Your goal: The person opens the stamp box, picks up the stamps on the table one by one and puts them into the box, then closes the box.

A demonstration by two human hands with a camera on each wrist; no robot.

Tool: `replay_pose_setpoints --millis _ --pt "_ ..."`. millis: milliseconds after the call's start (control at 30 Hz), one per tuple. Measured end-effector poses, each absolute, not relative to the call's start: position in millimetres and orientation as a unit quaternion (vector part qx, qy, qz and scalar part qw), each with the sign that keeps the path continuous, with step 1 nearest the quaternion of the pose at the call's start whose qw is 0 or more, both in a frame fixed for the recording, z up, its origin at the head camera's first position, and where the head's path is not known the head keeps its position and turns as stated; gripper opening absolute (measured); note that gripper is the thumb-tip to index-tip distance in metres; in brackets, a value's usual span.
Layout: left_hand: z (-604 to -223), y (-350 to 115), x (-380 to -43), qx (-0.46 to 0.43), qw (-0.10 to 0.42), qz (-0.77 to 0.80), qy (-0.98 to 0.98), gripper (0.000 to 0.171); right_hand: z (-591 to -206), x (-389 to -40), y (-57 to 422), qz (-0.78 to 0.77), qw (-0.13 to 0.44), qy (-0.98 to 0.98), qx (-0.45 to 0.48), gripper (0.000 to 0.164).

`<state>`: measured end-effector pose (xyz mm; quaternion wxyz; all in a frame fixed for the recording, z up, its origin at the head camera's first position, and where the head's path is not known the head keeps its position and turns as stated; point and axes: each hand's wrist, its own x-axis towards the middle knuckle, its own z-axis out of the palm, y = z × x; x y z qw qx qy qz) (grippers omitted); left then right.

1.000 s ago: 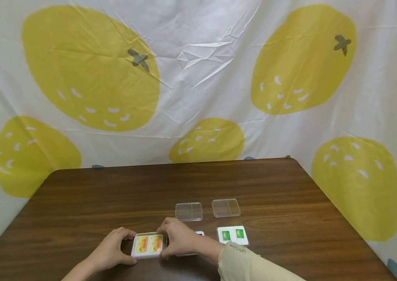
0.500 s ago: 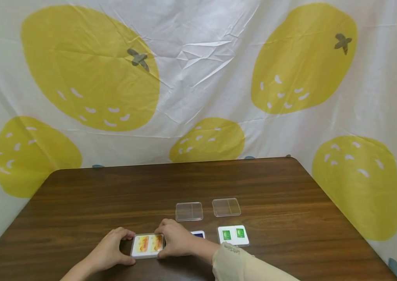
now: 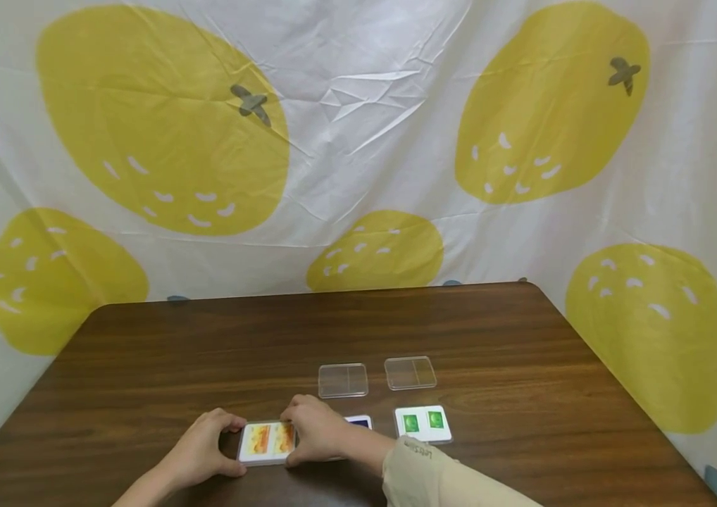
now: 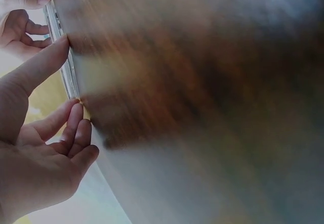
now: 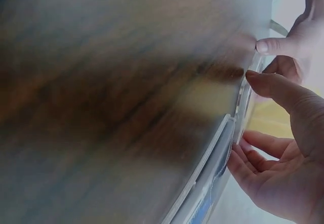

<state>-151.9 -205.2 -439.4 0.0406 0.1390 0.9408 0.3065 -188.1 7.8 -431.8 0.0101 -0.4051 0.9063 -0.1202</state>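
Note:
On the near part of the table lies a flat clear plastic case [image 3: 267,442] of white cards with orange pictures. My left hand [image 3: 200,451] pinches its left end between thumb and fingers. At the opposite end, my right hand [image 3: 319,431] grips the case the same way, thumb on the near side. The left wrist view shows the thin case edge [image 4: 72,80] between thumb and fingertips. A second case with a dark blue picture [image 3: 360,422] is mostly hidden behind my right hand; its side [image 5: 205,181] nearly meets the held case in the right wrist view.
A case of cards with green pictures [image 3: 423,424] lies right of my right hand, by the sleeve. Two clear rectangular plastic pieces [image 3: 342,381], like lids, lie farther back. A lemon-print cloth [image 3: 371,162] hangs behind the brown table [image 3: 194,352].
The clear rim standing out around the right end of the orange card case now sits down flush. My right hand has shifted slightly left, showing more of the dark blue case.

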Motion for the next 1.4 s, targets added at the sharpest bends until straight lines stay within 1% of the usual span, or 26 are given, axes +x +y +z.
replay_pose_setpoints --millis 100,167,267,333,400,533,633,700,767,1000,1200,1400 --pt "-440 -204 -152 0.141 0.042 0.304 0.941 0.06 -432 -190 13 -0.148 0.019 0.902 -0.405 0.063" --pt "-439 -204 -152 0.145 0.045 0.304 0.941 0.063 -430 -192 19 -0.173 0.021 0.897 -0.406 0.065" --pt "-436 -201 -151 0.146 0.037 0.302 0.941 0.069 -424 -199 34 -0.213 0.019 0.889 -0.405 0.066" --pt "-431 -197 -151 0.147 0.021 0.303 0.941 0.071 -420 -207 48 -0.239 0.018 0.884 -0.401 0.066" --pt "-428 -190 -151 0.16 -0.004 0.304 0.939 0.068 -418 -217 64 -0.26 0.01 0.88 -0.398 0.065" --pt "-427 -171 -153 0.221 -0.052 0.32 0.92 0.059 -419 -238 95 -0.294 -0.01 0.878 -0.378 0.065" --pt "-430 -156 -157 0.267 -0.071 0.34 0.899 0.055 -423 -249 113 -0.305 -0.018 0.881 -0.361 0.066" --pt "-432 -147 -160 0.284 -0.069 0.347 0.891 0.055 -426 -254 120 -0.307 -0.019 0.883 -0.355 0.066" --pt "-434 -140 -163 0.291 -0.054 0.352 0.888 0.057 -429 -257 123 -0.303 -0.019 0.885 -0.353 0.067" --pt "-443 -126 -169 0.319 -0.026 0.325 0.89 0.064 -433 -262 122 -0.265 -0.014 0.891 -0.368 0.068" --pt "-445 -119 -171 0.31 0.012 0.309 0.899 0.065 -434 -267 119 -0.24 0.009 0.899 -0.366 0.067" --pt "-447 -114 -173 0.296 0.006 0.294 0.909 0.062 -437 -272 118 -0.215 0.008 0.901 -0.377 0.06"
